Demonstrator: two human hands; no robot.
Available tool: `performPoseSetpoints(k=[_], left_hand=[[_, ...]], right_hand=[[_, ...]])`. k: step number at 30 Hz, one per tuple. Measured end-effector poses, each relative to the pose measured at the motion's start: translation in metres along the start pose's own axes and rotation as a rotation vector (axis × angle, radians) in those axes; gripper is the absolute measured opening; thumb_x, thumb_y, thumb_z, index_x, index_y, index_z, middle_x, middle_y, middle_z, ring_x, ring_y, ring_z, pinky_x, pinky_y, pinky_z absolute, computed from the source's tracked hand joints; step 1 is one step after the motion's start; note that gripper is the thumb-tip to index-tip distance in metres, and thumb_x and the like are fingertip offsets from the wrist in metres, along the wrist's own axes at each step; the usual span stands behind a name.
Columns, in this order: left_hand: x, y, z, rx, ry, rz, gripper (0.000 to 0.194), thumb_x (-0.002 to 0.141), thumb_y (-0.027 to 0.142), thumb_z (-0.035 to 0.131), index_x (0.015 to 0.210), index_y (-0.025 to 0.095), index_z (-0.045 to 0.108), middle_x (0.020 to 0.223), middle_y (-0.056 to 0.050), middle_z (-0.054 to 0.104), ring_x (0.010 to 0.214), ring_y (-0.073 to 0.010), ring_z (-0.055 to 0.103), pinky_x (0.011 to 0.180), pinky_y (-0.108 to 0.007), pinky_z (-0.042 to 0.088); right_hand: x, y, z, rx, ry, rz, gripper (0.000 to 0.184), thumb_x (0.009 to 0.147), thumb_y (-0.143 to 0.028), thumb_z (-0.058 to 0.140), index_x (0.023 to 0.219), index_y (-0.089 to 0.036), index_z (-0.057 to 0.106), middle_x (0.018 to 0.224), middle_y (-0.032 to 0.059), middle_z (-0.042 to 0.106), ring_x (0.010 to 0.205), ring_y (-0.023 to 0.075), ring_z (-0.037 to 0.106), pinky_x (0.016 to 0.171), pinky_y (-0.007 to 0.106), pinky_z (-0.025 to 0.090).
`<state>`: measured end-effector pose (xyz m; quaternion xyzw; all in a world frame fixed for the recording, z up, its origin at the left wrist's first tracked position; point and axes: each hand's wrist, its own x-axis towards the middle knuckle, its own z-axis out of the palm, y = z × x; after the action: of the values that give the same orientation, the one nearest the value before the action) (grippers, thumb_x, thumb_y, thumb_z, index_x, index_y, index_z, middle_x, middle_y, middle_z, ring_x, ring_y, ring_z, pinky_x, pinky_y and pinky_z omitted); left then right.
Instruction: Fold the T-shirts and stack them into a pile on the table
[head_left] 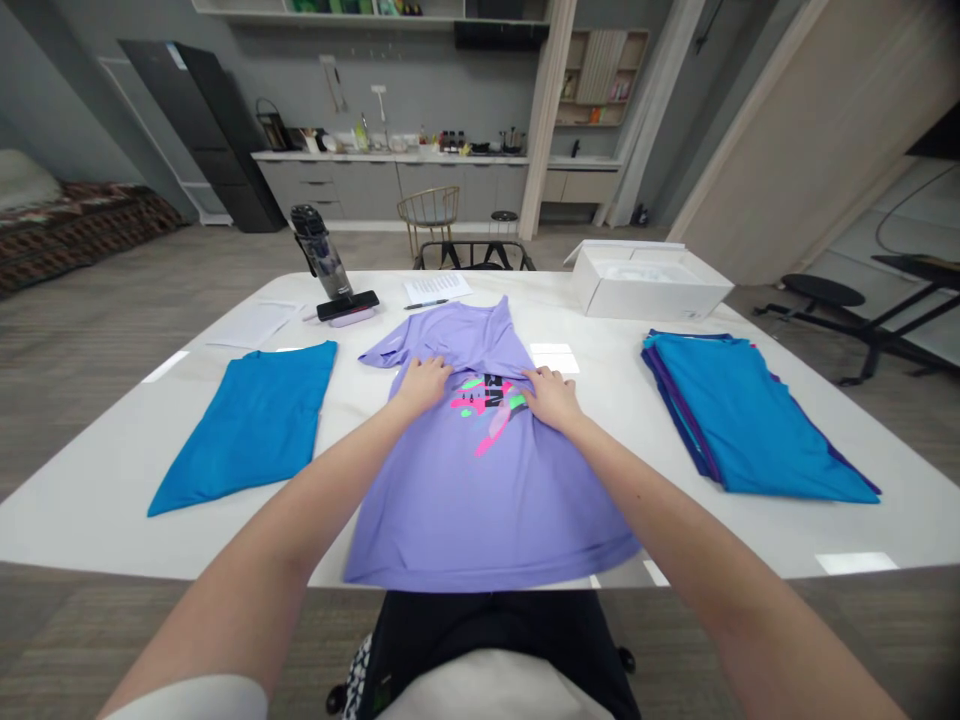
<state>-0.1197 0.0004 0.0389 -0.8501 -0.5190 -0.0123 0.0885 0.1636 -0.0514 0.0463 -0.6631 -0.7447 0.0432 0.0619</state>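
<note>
My left hand [424, 387] and right hand [553, 398] lie wide open on the purple T-shirt [480, 510]; blue shirt [247, 430] at 9 o'clock, blue stack [750, 420] at 3.

head-worn | facing forward, down | close above white table [97, 525]

folded blue shirt [247, 430], stack of blue garments [750, 420], water bottle [322, 252], open white box [649, 285], pen [426, 304] on a printed sheet [437, 289]
</note>
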Motion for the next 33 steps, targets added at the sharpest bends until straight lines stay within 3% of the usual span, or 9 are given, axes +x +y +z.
performPoseSetpoints(k=[5,9,12,18,21,25,33], left_hand=[[-0.011,0.024,-0.002,-0.103,0.033,-0.086,0.041,0.099,0.02,0.044,0.136,0.02,0.062,0.134,-0.016,0.065,0.121,-0.0336,0.062,0.105,-0.054,0.04],[-0.018,0.049,-0.001,-0.228,0.0,0.09,0.045,0.105,0.033,0.04,0.147,0.026,0.054,0.152,-0.012,0.054,0.138,-0.0293,0.052,0.115,-0.051,0.037],[-0.023,0.066,0.004,-0.28,-0.054,0.161,0.049,0.107,0.042,0.036,0.149,0.023,0.051,0.158,-0.012,0.048,0.148,-0.028,0.041,0.119,-0.048,0.035],[-0.037,0.084,0.01,-0.314,-0.103,0.062,0.056,0.108,0.047,0.028,0.157,0.022,0.04,0.168,-0.013,0.034,0.157,-0.0306,0.026,0.123,-0.061,0.025],[-0.043,0.088,0.006,-0.327,-0.108,0.047,0.055,0.108,0.046,0.031,0.157,0.023,0.04,0.168,-0.012,0.033,0.156,-0.0309,0.028,0.122,-0.065,0.024],[-0.048,0.101,-0.002,-0.332,-0.061,0.07,0.049,0.106,0.042,0.037,0.152,0.025,0.047,0.164,-0.012,0.041,0.15,-0.0285,0.039,0.122,-0.062,0.027],[-0.056,0.145,-0.017,-0.294,-0.01,0.182,0.049,0.1,0.026,0.047,0.149,0.023,0.049,0.148,-0.013,0.055,0.138,-0.0292,0.051,0.119,-0.055,0.035]], right_hand=[[-0.025,0.014,-0.004,-0.007,-0.039,0.028,0.044,0.105,-0.038,0.045,0.146,-0.028,0.056,0.132,0.016,0.06,0.122,0.0338,0.054,0.099,0.052,0.042],[-0.043,0.018,-0.006,-0.021,-0.042,-0.031,0.041,0.107,-0.033,0.04,0.144,-0.031,0.058,0.129,0.0145,0.06,0.121,0.0317,0.056,0.099,0.051,0.042],[-0.057,0.021,-0.006,-0.027,-0.039,-0.036,0.042,0.106,-0.029,0.041,0.145,-0.031,0.056,0.131,0.0145,0.061,0.122,0.032,0.055,0.101,0.052,0.041],[-0.085,0.04,-0.006,0.003,0.001,0.098,0.048,0.101,-0.034,0.051,0.146,-0.018,0.049,0.139,0.0199,0.059,0.126,0.0358,0.055,0.102,0.055,0.041],[-0.096,0.053,-0.008,0.02,-0.038,0.165,0.046,0.1,-0.041,0.052,0.138,-0.015,0.056,0.137,0.0205,0.062,0.125,0.0375,0.057,0.101,0.056,0.043],[-0.112,0.065,-0.011,0.055,-0.104,0.194,0.042,0.099,-0.045,0.055,0.13,-0.017,0.061,0.129,0.0176,0.068,0.121,0.0363,0.061,0.099,0.052,0.045],[-0.156,0.055,-0.019,0.096,-0.066,0.082,0.029,0.093,-0.028,0.057,0.121,-0.023,0.061,0.114,0.0102,0.074,0.109,0.0299,0.066,0.09,0.04,0.046]])
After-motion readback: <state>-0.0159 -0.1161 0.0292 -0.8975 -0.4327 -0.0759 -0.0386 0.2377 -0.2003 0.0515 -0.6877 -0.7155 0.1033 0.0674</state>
